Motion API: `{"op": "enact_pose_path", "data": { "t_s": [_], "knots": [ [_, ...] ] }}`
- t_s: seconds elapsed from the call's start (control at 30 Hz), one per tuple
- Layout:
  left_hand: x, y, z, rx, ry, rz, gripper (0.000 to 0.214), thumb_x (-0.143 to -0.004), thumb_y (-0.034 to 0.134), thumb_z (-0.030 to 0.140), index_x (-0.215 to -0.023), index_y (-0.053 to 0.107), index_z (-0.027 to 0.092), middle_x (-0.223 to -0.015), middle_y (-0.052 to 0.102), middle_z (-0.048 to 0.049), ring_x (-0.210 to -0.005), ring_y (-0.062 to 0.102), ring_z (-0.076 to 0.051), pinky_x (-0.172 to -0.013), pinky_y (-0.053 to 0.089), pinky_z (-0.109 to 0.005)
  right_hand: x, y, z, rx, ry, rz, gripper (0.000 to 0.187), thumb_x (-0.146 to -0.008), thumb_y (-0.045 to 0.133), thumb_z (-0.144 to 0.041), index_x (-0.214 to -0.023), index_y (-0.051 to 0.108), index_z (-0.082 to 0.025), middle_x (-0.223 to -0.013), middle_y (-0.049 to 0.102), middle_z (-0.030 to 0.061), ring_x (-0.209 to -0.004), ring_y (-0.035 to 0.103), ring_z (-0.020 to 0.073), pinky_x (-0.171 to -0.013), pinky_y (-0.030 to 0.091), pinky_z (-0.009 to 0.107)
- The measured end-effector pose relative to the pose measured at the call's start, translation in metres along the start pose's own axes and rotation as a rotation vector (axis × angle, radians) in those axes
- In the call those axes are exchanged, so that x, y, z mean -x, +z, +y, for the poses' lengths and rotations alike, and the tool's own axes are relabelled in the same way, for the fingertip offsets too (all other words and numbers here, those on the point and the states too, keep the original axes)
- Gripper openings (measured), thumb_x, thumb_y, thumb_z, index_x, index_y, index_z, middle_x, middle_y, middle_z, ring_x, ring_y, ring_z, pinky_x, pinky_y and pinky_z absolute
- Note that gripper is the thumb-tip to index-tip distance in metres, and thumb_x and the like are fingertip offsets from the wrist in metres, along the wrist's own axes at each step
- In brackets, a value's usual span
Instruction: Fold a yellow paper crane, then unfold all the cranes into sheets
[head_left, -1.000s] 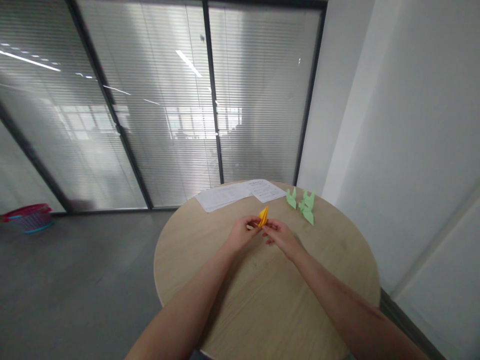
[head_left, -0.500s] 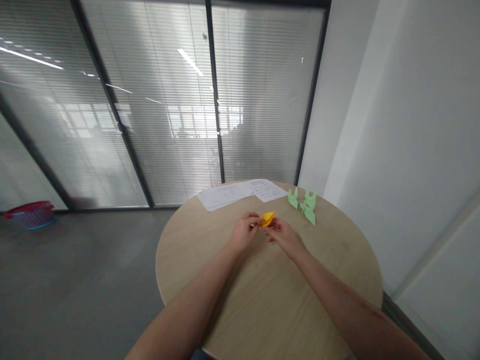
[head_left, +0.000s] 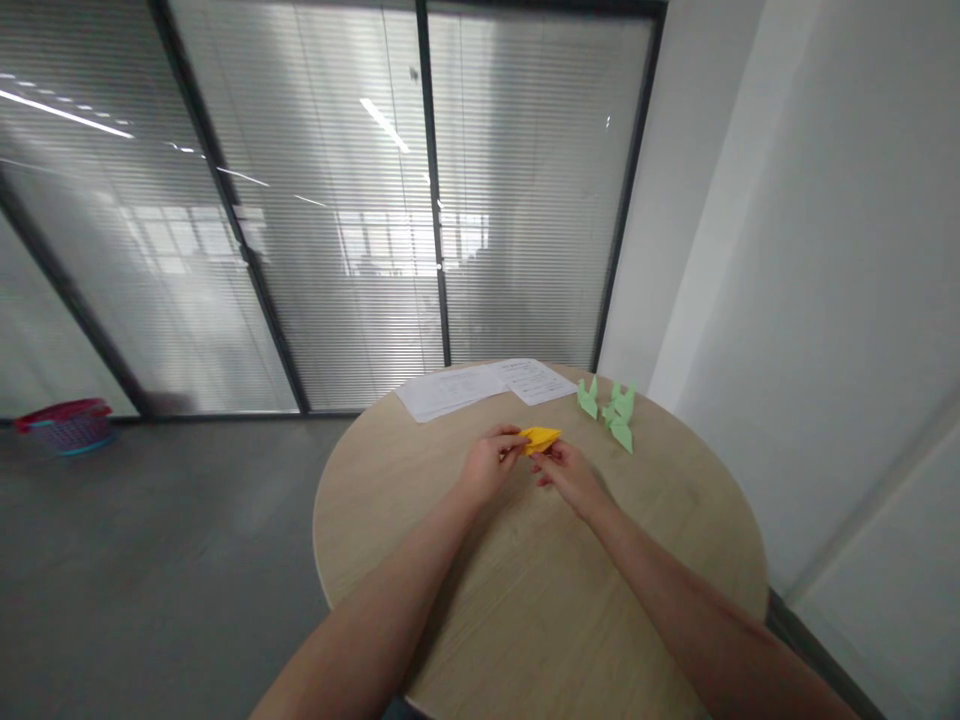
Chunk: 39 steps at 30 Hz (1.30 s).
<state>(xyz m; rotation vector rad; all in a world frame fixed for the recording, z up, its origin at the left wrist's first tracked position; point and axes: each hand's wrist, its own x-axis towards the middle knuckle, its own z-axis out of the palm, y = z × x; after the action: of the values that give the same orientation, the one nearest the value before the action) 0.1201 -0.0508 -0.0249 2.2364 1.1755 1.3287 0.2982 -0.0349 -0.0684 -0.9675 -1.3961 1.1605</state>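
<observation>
A folded piece of yellow paper [head_left: 541, 438] is held over the middle of the round table, its pointed end toward the right. My left hand [head_left: 489, 462] is closed on its left side, thumb and fingers pinching it. From the lower right, my right hand [head_left: 568, 474] grips the paper's near edge with the fingertips. Part of the paper is hidden behind the fingers. Beyond my right hand stand several light green folded paper figures [head_left: 618, 410] with pointed tips.
White printed sheets [head_left: 454, 390] lie at the far edge of the round wooden table [head_left: 525, 620]. Behind it is a glass partition with blinds [head_left: 525, 200]; a white wall [head_left: 847, 300] rises at right. A red and blue basket [head_left: 71, 427] sits on the floor at far left.
The yellow paper has turned, so its tip now points more to the right and less upward. Both hands stay nearly in place. The view has shifted very slightly.
</observation>
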Motion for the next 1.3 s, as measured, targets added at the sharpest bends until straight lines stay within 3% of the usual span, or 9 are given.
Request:
{"op": "enact_pose_path", "data": {
  "t_s": [0.2, 0.3, 0.4, 0.63, 0.83, 1.07, 1.17, 1.3],
  "knots": [
    [0.0, 0.003, -0.002, 0.074, -0.145, 0.085, 0.023, -0.082, 0.063, 0.018, -0.105, 0.068, 0.016, -0.091, 0.072, -0.0056, -0.081, 0.066, -0.018, -0.068, 0.052, -0.027, 0.005, 0.0, -0.009, 0.014, -0.041, -0.046, 0.031, -0.076, 0.071, -0.041, -0.1, 0.072, -0.021, -0.091, 0.074, 0.0061, -0.075, 0.066, 0.0191, -0.054, 0.053, 0.026],
    [0.001, 0.004, -0.002, 0.117, -0.175, 0.024, 0.018, -0.083, 0.065, 0.024, -0.099, 0.069, 0.016, -0.086, 0.071, -0.0043, -0.078, 0.065, -0.017, -0.068, 0.051, -0.027, 0.004, 0.0, -0.009, 0.001, -0.045, -0.061, 0.034, -0.075, 0.073, -0.042, -0.101, 0.073, -0.021, -0.093, 0.074, 0.0068, -0.078, 0.066, 0.0199, -0.055, 0.053, 0.026],
    [0.001, 0.005, -0.002, 0.167, -0.194, -0.046, 0.015, -0.085, 0.064, 0.028, -0.09, 0.071, 0.017, -0.086, 0.073, -0.0051, -0.08, 0.066, -0.018, -0.072, 0.051, -0.029, 0.003, 0.0, -0.009, -0.014, -0.048, -0.07, 0.036, -0.073, 0.075, -0.044, -0.101, 0.074, -0.02, -0.096, 0.075, 0.0077, -0.08, 0.067, 0.0207, -0.056, 0.054, 0.027],
    [-0.003, 0.009, -0.009, 0.484, -0.345, -0.087, 0.03, -0.08, 0.072, 0.042, -0.092, 0.071, 0.015, -0.089, 0.073, -0.0069, -0.077, 0.066, -0.018, -0.065, 0.053, -0.027, 0.006, -0.002, -0.012, -0.012, -0.096, -0.098, 0.035, -0.08, 0.071, -0.048, -0.104, 0.077, -0.023, -0.115, 0.074, 0.0084, -0.097, 0.068, 0.0253, -0.063, 0.058, 0.03],
    [-0.003, 0.009, -0.006, 0.641, -0.375, -0.136, 0.032, -0.08, 0.072, 0.043, -0.095, 0.07, 0.015, -0.098, 0.074, -0.0104, -0.088, 0.07, -0.021, -0.065, 0.054, -0.026, 0.005, 0.0, -0.01, -0.043, -0.093, -0.045, 0.043, -0.082, 0.069, -0.05, -0.114, 0.072, -0.022, -0.116, 0.073, 0.0117, -0.102, 0.07, 0.0285, -0.059, 0.06, 0.03],
    [-0.001, 0.009, -0.003, 0.703, -0.421, -0.134, 0.029, -0.08, 0.072, 0.04, -0.094, 0.068, 0.015, -0.099, 0.074, -0.0101, -0.09, 0.07, -0.021, -0.065, 0.053, -0.025, 0.007, -0.001, -0.01, -0.047, -0.102, -0.092, 0.045, -0.086, 0.065, -0.047, -0.124, 0.069, -0.025, -0.124, 0.07, 0.0096, -0.104, 0.069, 0.0275, -0.06, 0.06, 0.03],
    [-0.001, 0.011, -0.004, 0.717, -0.443, -0.134, 0.029, -0.08, 0.073, 0.039, -0.095, 0.068, 0.014, -0.097, 0.074, -0.0096, -0.087, 0.07, -0.019, -0.066, 0.054, -0.025, 0.006, -0.001, -0.009, -0.047, -0.093, -0.063, 0.05, -0.084, 0.066, -0.045, -0.13, 0.065, -0.024, -0.119, 0.071, 0.0096, -0.097, 0.07, 0.0247, -0.062, 0.06, 0.031],
    [-0.002, 0.014, -0.006, 0.734, -0.499, -0.1, 0.037, -0.079, 0.076, 0.035, -0.108, 0.066, 0.014, -0.094, 0.075, -0.009, -0.077, 0.07, -0.016, -0.065, 0.054, -0.025, 0.002, 0.001, -0.007, -0.112, -0.073, 0.009, 0.071, -0.078, 0.068, -0.038, -0.146, 0.048, -0.025, -0.094, 0.07, 0.0043, -0.083, 0.07, 0.0214, -0.064, 0.06, 0.032]
  ]
}}
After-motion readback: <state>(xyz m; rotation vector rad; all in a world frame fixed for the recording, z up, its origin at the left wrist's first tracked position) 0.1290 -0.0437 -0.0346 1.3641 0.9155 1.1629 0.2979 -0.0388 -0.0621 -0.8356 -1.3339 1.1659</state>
